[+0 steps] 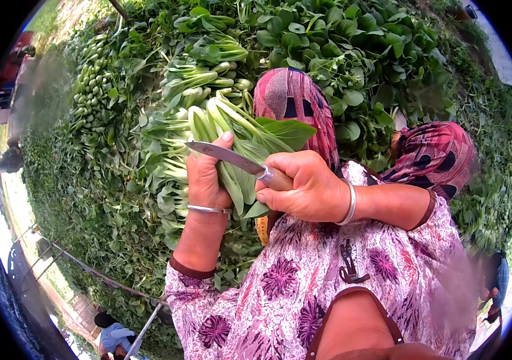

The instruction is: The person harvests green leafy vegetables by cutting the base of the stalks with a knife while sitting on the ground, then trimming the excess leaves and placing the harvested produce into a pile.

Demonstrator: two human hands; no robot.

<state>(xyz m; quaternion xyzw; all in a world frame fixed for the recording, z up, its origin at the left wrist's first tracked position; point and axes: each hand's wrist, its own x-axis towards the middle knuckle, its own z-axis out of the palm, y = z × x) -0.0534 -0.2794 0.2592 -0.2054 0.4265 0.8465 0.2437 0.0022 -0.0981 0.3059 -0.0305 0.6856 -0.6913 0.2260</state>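
My left hand point(208, 180) grips a head of leafy bok choy point(242, 130), its pale stalks up and to the left and its leaves hanging beside my wrist. My right hand point(307, 186) is closed on the wooden handle of a knife point(229, 157). The blade points left, across the front of the greens, with its tip near my left thumb. Cut bok choy point(197, 81) lies in a row on the ground just beyond my hands, and more of it point(170, 157) lies to the left of my left hand.
Large-leaved greens point(350, 36) grow beyond my knees. Another pile of bok choy point(91, 81) lies at the upper left, among low weeds point(103, 193). A metal frame point(148, 321) stands at the lower left, near a person point(114, 335). Another person point(494, 283) is at the right edge.
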